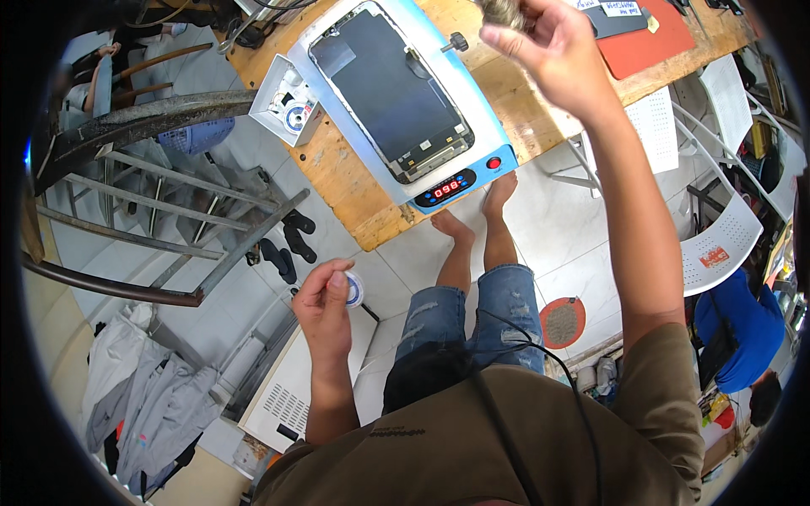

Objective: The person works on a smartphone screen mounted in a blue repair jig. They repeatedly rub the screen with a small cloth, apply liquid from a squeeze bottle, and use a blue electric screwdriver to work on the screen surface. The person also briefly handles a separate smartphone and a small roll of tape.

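Note:
My left hand [324,310] is out to the left of my knees, below the table's level in the picture, its fingers closed on a small white spool [355,290] with a blue label. My right hand [561,59] is raised over the table's far right, gripping a greyish-brown clump of tangled fine strands [504,13] that the picture's top edge cuts off. Between and beyond the hands stands a blue-and-white heating plate machine [496,140] with a lit red display and a red button. A dark phone screen assembly [384,84] lies on it, apart from both hands.
The machine stands on a wooden table [359,202]. An open white box [278,105] with spools is at its left. A black knob [456,41] sticks out right, towards a red mat [654,51]. White chairs [717,244] stand right, a metal ladder-like frame [160,202] left.

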